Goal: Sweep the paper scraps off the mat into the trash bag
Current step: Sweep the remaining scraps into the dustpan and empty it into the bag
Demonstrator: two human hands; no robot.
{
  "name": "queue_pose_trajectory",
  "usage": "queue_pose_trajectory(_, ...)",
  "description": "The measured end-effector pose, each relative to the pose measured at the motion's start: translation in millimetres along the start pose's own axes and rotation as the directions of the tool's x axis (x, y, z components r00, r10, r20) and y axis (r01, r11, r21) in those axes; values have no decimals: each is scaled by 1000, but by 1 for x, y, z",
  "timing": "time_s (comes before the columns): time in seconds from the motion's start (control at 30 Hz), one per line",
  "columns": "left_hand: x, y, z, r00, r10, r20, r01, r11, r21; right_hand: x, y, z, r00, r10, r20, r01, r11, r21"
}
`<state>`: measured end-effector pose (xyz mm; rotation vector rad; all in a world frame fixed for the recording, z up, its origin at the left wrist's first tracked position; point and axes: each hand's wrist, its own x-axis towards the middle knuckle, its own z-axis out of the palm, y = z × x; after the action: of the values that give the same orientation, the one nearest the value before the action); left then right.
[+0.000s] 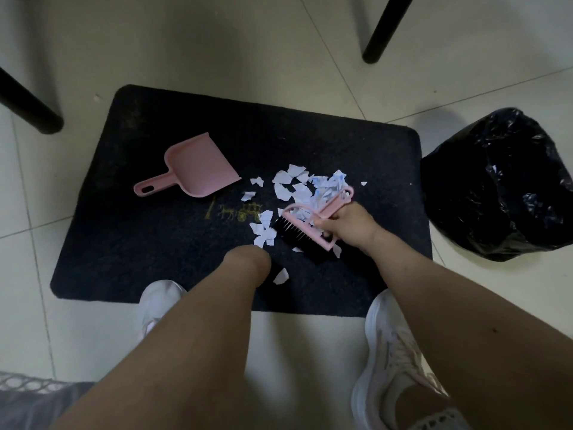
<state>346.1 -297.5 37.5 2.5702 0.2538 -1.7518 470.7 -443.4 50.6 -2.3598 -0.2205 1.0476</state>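
Your right hand (347, 223) grips the brush (305, 226) among the scraps (297, 193) mid-mat (155, 243); your left hand (248, 257) looks curled, empty. Use short strokes toward the dustpan (198, 169), gathering strays first; the trash bag (502, 184) waits right.

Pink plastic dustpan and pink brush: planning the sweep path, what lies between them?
Head view: loose white paper scraps on the dark mat, between dustpan and brush.

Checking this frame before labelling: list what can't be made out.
Head view only:
- Left hand: fingers curled under, grip unreadable.
- Trash bag: right side cut by the frame edge; opening not discernible.
- Paper scraps: some hidden behind the brush.
- Mat emblem: too small.
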Motion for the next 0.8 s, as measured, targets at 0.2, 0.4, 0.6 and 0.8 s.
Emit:
queue_pose_trajectory(0.2, -1, -8, 16, 999, -34, -2, 33, 993, -117, -11, -5, 59, 995, 66, 81, -73, 992, 98)
queue_pose_trajectory(0.4, 1, -9, 23, 997, -77, 24, 80, 976, -204, -16, -7, 96, 989, 100, 112, -106, 993, 54)
queue_pose_trajectory(0.6, -5, -15, 20, 999, -10, 44, 19, 981, -193, 2, -18, 60, 972, 91, -215, -134, 971, -197)
queue_pose_trajectory(0.8, -4, -18, 8, 999, -10, -34, 4, 988, -157, 5, -39, 51, 983, 49, -176, -8, 975, 224)
